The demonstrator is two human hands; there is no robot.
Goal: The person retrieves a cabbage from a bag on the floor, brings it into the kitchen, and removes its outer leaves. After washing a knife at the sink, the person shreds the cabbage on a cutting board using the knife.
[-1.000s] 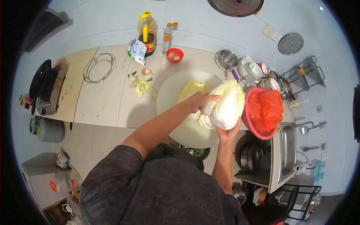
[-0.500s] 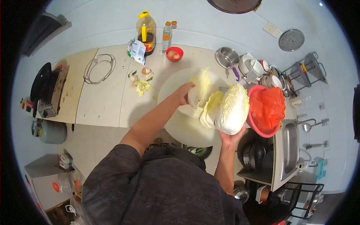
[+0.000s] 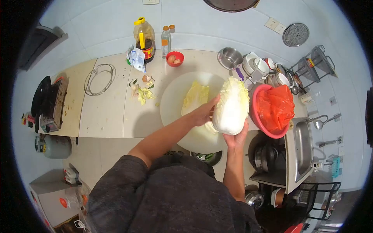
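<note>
At frame left, a black pan (image 3: 41,95) stands tilted; right of centre, napa cabbage (image 3: 233,110) is held near a pink basin (image 3: 269,133). The left hand (image 3: 204,113) touches its side, closure unclear; the right hand (image 3: 236,137) grips its base, cupped. Counter (image 3: 103,120) runs left of a round board (image 3: 170,101) overhanging the front edge.

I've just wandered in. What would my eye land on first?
Probably the large pale cabbage, with the right hand supporting its base and the left hand at its left side. Just right of it, a bright red bag bulges from a pink basin. Farther back, a small red bowl stands out on the light counter, near the clear bottle.
</note>
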